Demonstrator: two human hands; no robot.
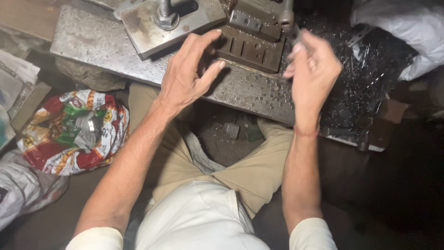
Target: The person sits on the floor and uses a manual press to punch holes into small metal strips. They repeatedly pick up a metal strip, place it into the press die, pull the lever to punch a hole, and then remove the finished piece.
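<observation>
Left hand [189, 76] hovers with fingers spread and curved over the near edge of the slotted steel die block [251, 47], thumb pointing toward it, grasping nothing. Right hand [312, 69] is raised just right of the block, fingertips pinched together around something small and blurred; what it is cannot be told.

Bolted among plates, the block looks heavy, rigid and hard-edged, probably oily; the hands would do best on its flat outer sides, away from the slots. It sits on the pitted metal desk [92, 44], beside a plate held by a large bolt and nut [165, 16].

Thin metal pins [360, 69] lie scattered to the right; they seem light, sharp and easy to drop. A printed sack [74, 132] lies on the dim floor at left, and a white bag [407, 28] fills the upper right corner.
</observation>
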